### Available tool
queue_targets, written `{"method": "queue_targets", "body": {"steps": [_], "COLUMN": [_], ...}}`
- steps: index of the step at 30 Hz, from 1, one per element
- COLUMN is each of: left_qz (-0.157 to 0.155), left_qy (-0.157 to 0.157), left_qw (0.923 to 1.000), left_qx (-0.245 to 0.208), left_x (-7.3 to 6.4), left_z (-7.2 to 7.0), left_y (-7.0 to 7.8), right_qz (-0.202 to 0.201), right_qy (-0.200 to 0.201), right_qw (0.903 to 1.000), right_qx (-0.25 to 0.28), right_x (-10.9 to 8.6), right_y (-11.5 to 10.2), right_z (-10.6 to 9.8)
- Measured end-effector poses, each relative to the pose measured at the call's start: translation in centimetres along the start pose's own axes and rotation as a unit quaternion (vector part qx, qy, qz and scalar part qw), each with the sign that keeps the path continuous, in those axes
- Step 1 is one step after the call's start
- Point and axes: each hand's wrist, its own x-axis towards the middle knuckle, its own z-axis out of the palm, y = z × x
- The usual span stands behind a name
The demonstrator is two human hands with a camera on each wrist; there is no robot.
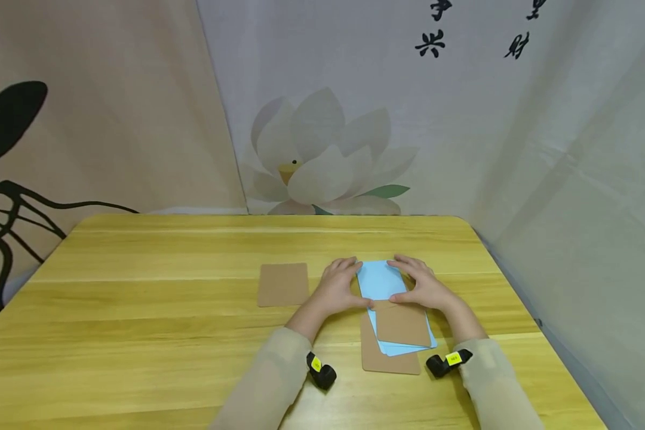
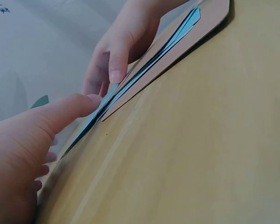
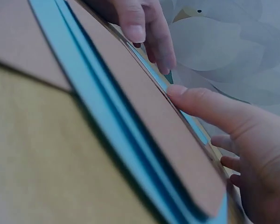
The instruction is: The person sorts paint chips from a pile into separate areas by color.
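Note:
A light blue card [image 1: 378, 279] lies between the two hands, at the far end of a loose pile. My left hand [image 1: 344, 285] holds its left side, fingers at the far corner and thumb by the near edge. Opposite it, my right hand [image 1: 423, 283] holds the right side, with its thumb [image 3: 191, 99] where the blue card meets a brown one. Just nearer lies a square brown card [image 1: 403, 324] over askew blue cards [image 1: 408, 350]. Beneath these, a larger brown card [image 1: 378, 358] sticks out toward the front.
Another square brown card [image 1: 283, 285] lies on the wooden table [image 1: 156, 322], left of the left hand. Behind the table hangs a pale curtain [image 1: 462, 131] with a lotus print. A small black wrist camera [image 1: 322, 373] sits on each sleeve.

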Motion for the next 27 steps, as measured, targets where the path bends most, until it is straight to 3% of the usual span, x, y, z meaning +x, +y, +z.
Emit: {"method": "queue_targets", "body": {"steps": [7, 27], "left_qz": [-0.004, 0.013], "left_qy": [-0.017, -0.017], "left_qw": [0.9996, 0.9994], "left_qx": [0.020, 0.026], "left_x": [0.20, -0.06], "left_z": [-0.06, -0.31], "left_y": [0.27, 0.31], "right_qz": [-0.003, -0.013], "right_qy": [-0.005, -0.010], "right_qw": [0.9998, 0.9998], "right_qx": [-0.017, -0.006], "right_x": [0.04, -0.35], "right_y": [0.02, 0.14], "right_z": [-0.15, 0.16]}}
